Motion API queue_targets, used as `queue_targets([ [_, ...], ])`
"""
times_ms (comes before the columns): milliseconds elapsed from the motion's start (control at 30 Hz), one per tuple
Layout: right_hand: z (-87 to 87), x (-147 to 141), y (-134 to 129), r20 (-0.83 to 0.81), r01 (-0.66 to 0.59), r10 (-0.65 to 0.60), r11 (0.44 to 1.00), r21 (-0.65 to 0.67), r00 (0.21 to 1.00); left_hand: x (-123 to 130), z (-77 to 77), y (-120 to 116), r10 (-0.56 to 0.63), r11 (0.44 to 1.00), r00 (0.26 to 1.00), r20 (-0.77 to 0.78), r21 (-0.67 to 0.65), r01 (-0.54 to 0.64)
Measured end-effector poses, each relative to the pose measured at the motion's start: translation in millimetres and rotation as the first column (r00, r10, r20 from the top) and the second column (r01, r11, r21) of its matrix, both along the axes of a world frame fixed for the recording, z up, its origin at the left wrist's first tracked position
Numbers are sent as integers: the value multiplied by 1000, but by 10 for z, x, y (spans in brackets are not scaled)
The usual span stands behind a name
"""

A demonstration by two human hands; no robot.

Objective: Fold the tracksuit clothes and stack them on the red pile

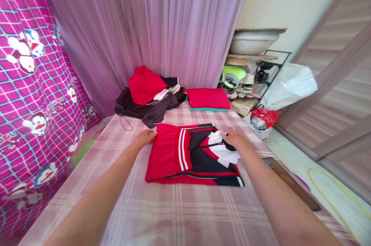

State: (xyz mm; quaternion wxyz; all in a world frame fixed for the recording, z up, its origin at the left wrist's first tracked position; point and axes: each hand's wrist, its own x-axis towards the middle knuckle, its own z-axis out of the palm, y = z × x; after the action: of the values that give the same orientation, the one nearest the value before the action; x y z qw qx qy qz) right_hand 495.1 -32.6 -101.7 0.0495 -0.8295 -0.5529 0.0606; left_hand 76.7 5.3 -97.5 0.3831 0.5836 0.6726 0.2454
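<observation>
A red, black and white jacket point(162, 153) lies partly folded in front of me, with its white-striped red hem turned over toward the middle. At the jacket's far left corner, my left hand point(146, 137) pinches the red edge between its fingertips. Across from it, my right hand point(234, 138) has its fingers closed on the collar end, beside the white lining. The right fingertips are partly hidden by the hand itself. Both arms reach in from the bottom of the view.
A checked cloth point(174, 215) covers the surface. Behind the jacket are a heap of dark clothes point(133, 104) with a red garment point(146, 85), and a folded red garment point(208, 98). A phone point(271, 164) lies right. A shoe rack point(272, 72) stands beyond.
</observation>
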Motion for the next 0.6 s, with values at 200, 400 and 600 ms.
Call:
queue_targets([
  [200, -14, 40, -5, -97, -101, 97, 995, -29, 991, 210, 73, 145, 36, 997, 989, 140, -72, -26],
  [400, 277, -252, 345, -58, -93, 98, 992, 85, 994, 161, 49, 38, 158, 987, 975, 156, -20, -157],
  [600, 1078, -1201, 1129, -26, -324, 376, 828, 457, 926, -178, -38, -421, 371, 923, 886, 279, -4, -385],
])
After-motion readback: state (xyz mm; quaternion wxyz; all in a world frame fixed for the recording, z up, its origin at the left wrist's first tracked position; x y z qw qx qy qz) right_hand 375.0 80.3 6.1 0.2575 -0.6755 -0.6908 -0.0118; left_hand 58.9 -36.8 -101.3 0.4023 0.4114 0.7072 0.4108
